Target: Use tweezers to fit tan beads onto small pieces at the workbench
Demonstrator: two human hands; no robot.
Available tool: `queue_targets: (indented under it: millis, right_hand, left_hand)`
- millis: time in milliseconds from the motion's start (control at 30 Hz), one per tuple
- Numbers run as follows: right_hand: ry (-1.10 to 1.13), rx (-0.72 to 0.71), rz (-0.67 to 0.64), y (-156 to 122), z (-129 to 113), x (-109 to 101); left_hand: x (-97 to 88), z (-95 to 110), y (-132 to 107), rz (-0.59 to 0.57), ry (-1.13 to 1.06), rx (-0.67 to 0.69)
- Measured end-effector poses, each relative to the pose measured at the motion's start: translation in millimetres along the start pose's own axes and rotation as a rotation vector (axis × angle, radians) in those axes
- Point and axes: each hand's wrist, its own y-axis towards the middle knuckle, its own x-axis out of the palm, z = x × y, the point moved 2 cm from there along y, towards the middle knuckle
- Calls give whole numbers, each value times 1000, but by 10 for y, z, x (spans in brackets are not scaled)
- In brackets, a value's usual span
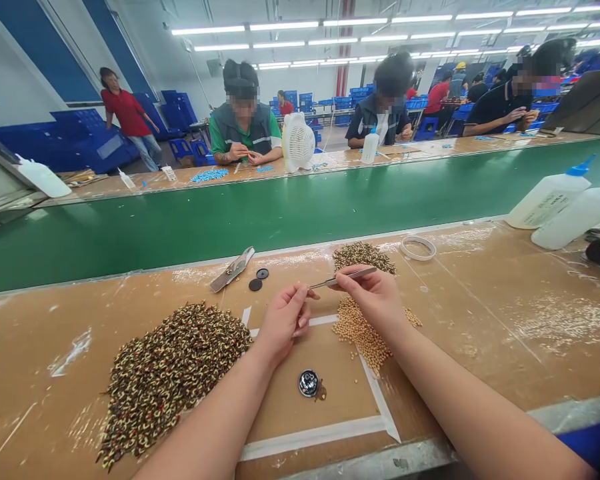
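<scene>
My right hand (375, 300) is closed on metal tweezers (343, 278), whose tips point left toward my left hand (285, 319). The fingers of my left hand are pinched together on something too small to make out, right at the tweezer tips. Both hands hover over a taped-off rectangle (325, 433) on the brown worktable. A big heap of dark, yellow-flecked small parts (165, 373) lies left of my left arm. A pile of tan beads (363, 333) lies under my right hand. Farther back is another pile of speckled parts (363, 255).
A small shiny round dish (309, 383) sits inside the taped area. Metal clippers (233, 269) and two black discs (259, 279) lie behind. A white ring (418, 247) and two white squeeze bottles (550, 198) stand at right. A green conveyor belt (280, 213) runs across; other people work beyond it.
</scene>
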Motion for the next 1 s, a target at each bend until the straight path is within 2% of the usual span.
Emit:
queue_targets:
  millis: [233,600,833,1000]
  right_hand:
    - [28,9,0,7,16,-22]
    - [200,140,-50,28,128,34]
    - [172,171,-49,27,86,38]
    - [143,119,-27,16,52,32]
  left_hand:
    - [23,44,-18,-76,-126,-19]
    - [55,60,-66,-154,-151,-66]
    - [60,63,-73,-140,-123,-57]
    - [53,23,-38,-105,-100,-41]
